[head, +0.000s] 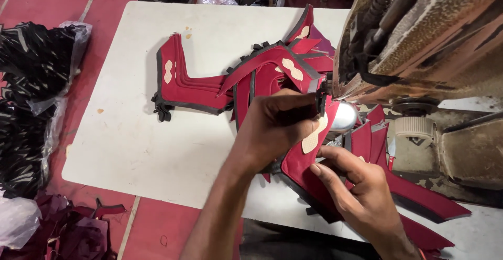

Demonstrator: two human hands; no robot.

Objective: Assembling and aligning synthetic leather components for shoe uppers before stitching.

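Feeding a red fabric piece [306,152] under the sewing machine [419,40] at three o'clock, left hand [275,129] closed on its upper edge, right hand [356,186] pinching its lower edge. Next, probably steady guiding along the seam. Needle hidden behind fingers; finished red pieces [188,82] stacked at eleven o'clock.

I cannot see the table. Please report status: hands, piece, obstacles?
Left hand, right hand grip red shoe-upper piece at sewing machine. Stitched pieces piled behind.
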